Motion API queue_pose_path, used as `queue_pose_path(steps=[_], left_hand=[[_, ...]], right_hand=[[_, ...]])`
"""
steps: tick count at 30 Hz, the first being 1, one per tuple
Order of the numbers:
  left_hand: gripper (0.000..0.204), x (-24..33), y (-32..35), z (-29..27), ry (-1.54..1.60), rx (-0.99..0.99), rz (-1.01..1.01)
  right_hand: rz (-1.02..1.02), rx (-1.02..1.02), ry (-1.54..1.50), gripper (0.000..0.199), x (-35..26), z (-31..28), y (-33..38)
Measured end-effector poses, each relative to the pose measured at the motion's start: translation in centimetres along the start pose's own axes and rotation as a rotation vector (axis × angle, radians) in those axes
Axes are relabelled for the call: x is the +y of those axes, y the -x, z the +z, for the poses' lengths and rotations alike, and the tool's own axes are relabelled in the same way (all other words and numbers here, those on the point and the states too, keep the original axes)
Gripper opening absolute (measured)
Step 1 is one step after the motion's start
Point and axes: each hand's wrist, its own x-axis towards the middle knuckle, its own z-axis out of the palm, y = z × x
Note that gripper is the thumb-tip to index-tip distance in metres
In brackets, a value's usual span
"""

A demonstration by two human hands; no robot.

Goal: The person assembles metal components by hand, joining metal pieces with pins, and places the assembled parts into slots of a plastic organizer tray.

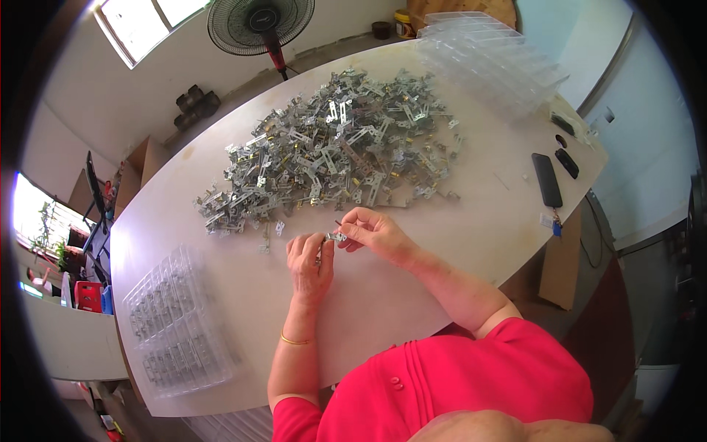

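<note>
A small silver metal bracket is pinched between the left hand and right hand at frame centre, above a pale oval tabletop. A heap of metal brackets lies behind; a black standing fan is seen upper centre

A black phone lies near the desk's right edge, with two smaller dark items just beyond it. A stack of clear trays sits at the far right corner, and filled clear trays lie at the near left. A black fan stands behind the desk, dark pipe fittings on the floor left of it.
</note>
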Motion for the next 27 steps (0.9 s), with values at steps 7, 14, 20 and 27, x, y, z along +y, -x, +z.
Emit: queue_pose_path(steps=[7, 14, 20, 27], left_hand=[[0.019, 0.8, 0.5, 0.4, 0.178, -0.101, -0.068], [0.024, 0.4, 0.8, -1.0, 0.368, -0.273, -0.274], [0.047, 0.3, 0.0, -1.1, 1.047, -0.541, -0.672], [0.052, -0.6, 0.4, -0.6, 1.206, -0.458, -0.656]], right_hand=[[-0.049, 0.002, 0.048, 0.016, 1.0, -0.4, -0.1], [-0.122, 0.009, 0.065, 0.013, 0.4, -0.7, -0.4], [-0.161, 0.075, 0.064, 0.011, -0.4, -1.2, -0.7], [-0.397, 0.240, 0.201, 0.011, 1.0, -0.9, -1.1]])
